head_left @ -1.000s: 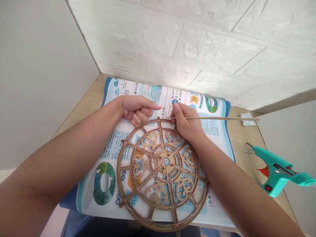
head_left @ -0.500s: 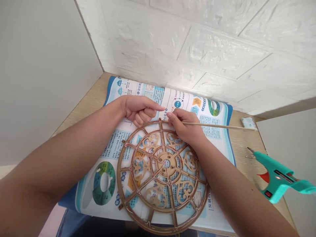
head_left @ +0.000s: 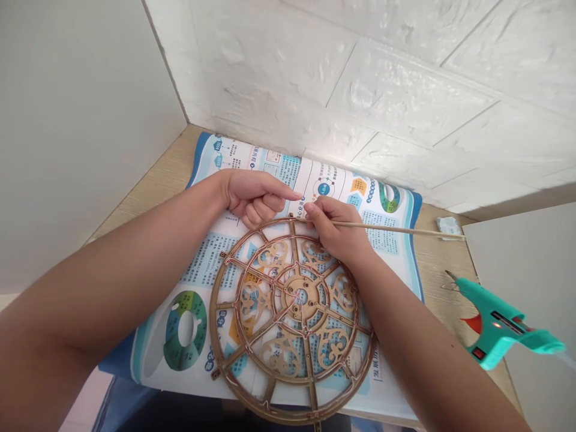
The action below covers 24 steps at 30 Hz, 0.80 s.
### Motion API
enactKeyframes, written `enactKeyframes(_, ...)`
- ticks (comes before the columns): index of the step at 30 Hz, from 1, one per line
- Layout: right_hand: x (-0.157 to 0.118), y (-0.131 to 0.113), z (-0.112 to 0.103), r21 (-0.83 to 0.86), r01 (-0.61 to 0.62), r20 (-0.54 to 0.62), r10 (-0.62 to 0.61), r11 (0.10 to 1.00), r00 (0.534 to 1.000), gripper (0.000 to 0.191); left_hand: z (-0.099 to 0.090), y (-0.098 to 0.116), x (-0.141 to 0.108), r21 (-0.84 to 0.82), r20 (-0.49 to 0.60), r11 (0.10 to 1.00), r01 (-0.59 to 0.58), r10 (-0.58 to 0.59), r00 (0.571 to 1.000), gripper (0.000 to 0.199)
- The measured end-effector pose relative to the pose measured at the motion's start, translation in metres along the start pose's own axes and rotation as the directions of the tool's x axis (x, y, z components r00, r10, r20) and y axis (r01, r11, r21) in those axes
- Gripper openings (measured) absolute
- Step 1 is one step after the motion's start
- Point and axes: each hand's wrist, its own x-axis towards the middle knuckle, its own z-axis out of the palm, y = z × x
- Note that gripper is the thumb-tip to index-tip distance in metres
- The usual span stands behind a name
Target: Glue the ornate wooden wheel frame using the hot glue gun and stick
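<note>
A round gold-brown lattice frame [head_left: 273,390], with rings, spokes and scroll ornaments, lies flat and overhangs the near edge. Thin reddish wire runs along its rings and spokes. At its far rim, my right hand [head_left: 339,231] is closed around a thin wooden stick [head_left: 405,230], which points off to the right. Facing it, my left hand [head_left: 261,198] has its fingers curled in and thumb and forefinger pressed together towards the right hand. Whatever the left hand pinches, if anything, is too fine to make out.
A printed poster sheet [head_left: 189,270] covers the wooden table [head_left: 148,180]. To the right lies a teal hot glue gun [head_left: 490,318] with its light on. Behind it is a small white-and-blue packet [head_left: 449,227]. A white brick-pattern wall [head_left: 360,78] and side panels [head_left: 81,120] surround the table.
The camera view has shifted slightly, so the frame and glue gun appear a little further left. Both hands keep nearly the same pose, and the stick stays in the right hand.
</note>
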Motion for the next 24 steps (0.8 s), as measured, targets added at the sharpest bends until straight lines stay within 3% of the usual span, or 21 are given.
enactKeyframes(5,0.0007,0.0,0.0005,0.006,0.008,0.002,-0.008,1.0,1.0,0.052,0.0033,0.0016,0.0001,0.014,0.008,1.0,-0.013,0.013,1.0,0.068)
enactKeyframes(10,0.0005,-0.0008,0.0013,-0.013,0.003,0.001,-0.003,1.0,1.0,0.056,0.0068,0.0027,0.0007,0.036,0.215,0.996,-0.084,0.074,0.974,0.066)
enactKeyframes(14,0.0007,-0.0015,0.0019,-0.037,0.01,0.007,-0.009,0.999,1.0,0.056,0.0017,0.0005,0.0007,-0.011,0.068,1.0,-0.023,0.024,0.997,0.067)
enactKeyframes(19,0.0014,-0.0011,0.0026,-0.04,0.004,0.0,-0.004,0.999,1.0,0.055,-0.0018,0.0,0.001,-0.112,0.001,0.987,0.117,-0.117,0.993,0.067)
enactKeyframes(24,0.0019,-0.0021,0.0024,-0.043,0.029,0.008,-0.029,0.999,1.0,0.058,0.0064,0.0041,0.0024,-0.241,-0.326,0.956,0.167,-0.242,0.914,0.065)
